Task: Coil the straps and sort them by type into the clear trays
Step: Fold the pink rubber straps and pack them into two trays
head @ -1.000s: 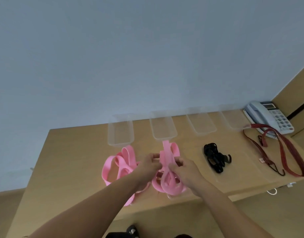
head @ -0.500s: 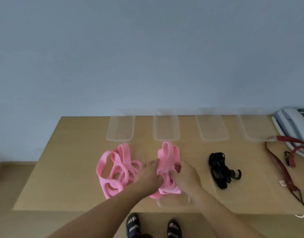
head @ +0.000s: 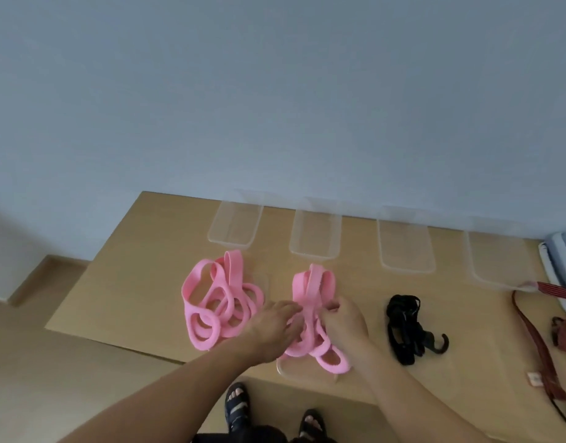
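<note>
Four clear rectangular plastic trays (head: 236, 225) stood unfilled at the rear of the tan wooden worktop (head: 131, 282). Fingers of the right hand (head: 344, 321) pinched the pink webbing strap bundle (head: 312, 282) near the front edge; the left hand (head: 272, 324) rested on it, grip indeterminate. A black hooked strap (head: 403, 330) lay unsorted.

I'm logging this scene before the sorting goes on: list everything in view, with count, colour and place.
Table: one, tan wood, against the wall.
Clear trays: four in a row along the table's back edge.
Fifth tray: one, clear, near edge, under the held bundle.
Loose strap bundle: one, pink, left of the hands.
Held strap bundle: one, pink, centre.
Black strap: one, hooked, right of the hands.
Red straps: count unclear, table's right end.
Telephone: one, light grey, right edge, cut off.
Feet: two, dark sandals, bottom.
Left hand, right hand: both holding the held bundle.
</note>
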`<action>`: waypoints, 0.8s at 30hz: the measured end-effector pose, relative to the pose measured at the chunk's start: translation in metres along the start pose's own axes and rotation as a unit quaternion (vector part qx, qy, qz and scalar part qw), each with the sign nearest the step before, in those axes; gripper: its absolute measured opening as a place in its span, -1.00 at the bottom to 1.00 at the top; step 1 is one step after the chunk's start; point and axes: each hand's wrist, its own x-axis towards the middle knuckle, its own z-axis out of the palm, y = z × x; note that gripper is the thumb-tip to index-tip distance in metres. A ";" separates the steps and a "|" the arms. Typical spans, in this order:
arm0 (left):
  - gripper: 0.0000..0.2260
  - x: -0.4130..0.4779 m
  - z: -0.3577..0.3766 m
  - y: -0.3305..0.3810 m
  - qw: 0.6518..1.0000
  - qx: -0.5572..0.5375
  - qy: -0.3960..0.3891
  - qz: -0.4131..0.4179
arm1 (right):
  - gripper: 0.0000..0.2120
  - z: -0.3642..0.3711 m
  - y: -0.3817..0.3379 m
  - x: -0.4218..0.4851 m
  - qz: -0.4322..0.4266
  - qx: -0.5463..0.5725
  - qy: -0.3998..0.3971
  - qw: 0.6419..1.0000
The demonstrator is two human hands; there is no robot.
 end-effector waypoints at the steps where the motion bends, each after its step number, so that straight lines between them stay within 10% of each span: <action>1: -0.53 -0.001 0.001 -0.001 0.999 0.023 -0.022 0.005 | -0.95 -0.001 0.003 0.000 -0.001 -0.017 -0.001 1.000; 10: -0.31 -0.004 0.016 -0.003 0.985 0.167 -0.002 0.044 | -0.87 -0.012 0.019 -0.006 -0.047 -0.128 -0.060 0.989; 17: -0.30 -0.001 0.013 -0.005 0.988 0.145 -0.044 0.022 | -0.92 -0.014 0.005 -0.009 0.025 0.091 -0.094 0.991; 21: -0.33 -0.002 0.011 -0.001 0.988 0.146 -0.049 0.015 | -0.89 -0.015 0.022 -0.018 -0.102 -0.177 -0.055 0.977; 24: -0.36 -0.005 0.008 0.003 0.989 0.141 -0.051 0.007 | -0.78 -0.009 0.025 -0.025 -0.211 -0.423 0.064 0.879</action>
